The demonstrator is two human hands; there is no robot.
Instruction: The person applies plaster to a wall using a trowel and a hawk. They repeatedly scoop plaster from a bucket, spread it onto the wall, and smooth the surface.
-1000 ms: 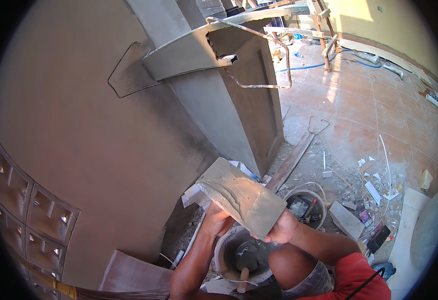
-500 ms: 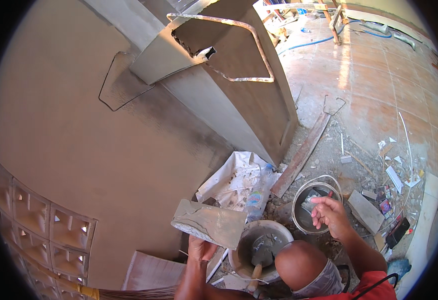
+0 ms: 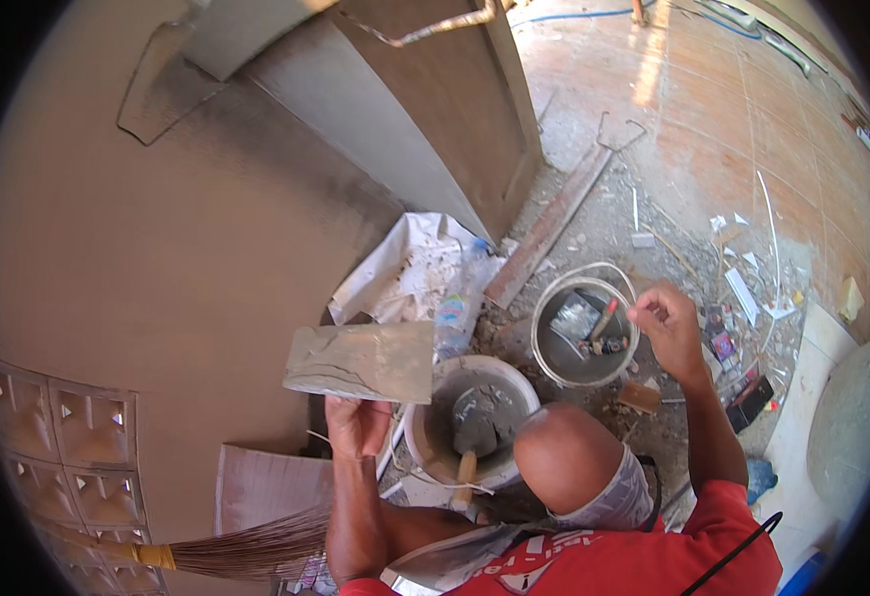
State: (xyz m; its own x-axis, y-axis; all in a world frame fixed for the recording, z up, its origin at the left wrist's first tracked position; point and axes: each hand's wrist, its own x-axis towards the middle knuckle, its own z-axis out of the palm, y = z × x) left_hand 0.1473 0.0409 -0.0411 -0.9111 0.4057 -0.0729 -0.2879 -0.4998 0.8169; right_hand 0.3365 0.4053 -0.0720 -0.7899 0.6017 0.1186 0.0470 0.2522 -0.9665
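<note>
My left hand [image 3: 358, 425] grips a flat rectangular mortar board [image 3: 361, 363] from beneath. A thin, cracked layer of grey mortar covers its top; its handle is hidden. My right hand [image 3: 667, 328] is at the right rim of a pail [image 3: 542, 343], fingers curled, and whatever they may pinch is hidden. Inside that pail lie a shiny flat piece [image 3: 575, 316], a red-tipped stick [image 3: 605, 318] and a dark tool. Between my hands, a wider bucket [image 3: 417, 412] contains wet grey mortar and a trowel with a wooden handle [image 3: 467, 469].
A plastered wall [image 3: 226, 228] rises at the left beside a pillar [image 3: 445, 109]. Behind the buckets lie a dirty white sack [image 3: 400, 258], a plastic bottle [image 3: 465, 278] and a long plank [image 3: 554, 223]. A broom [image 3: 246, 546] lies lower left; rubble and a phone-like black object [image 3: 750, 402] lie right.
The view has tilted downward and shifted. My right hand has moved from over the pail to its right rim, exposing the contents. My left hand still holds the mortar board.
</note>
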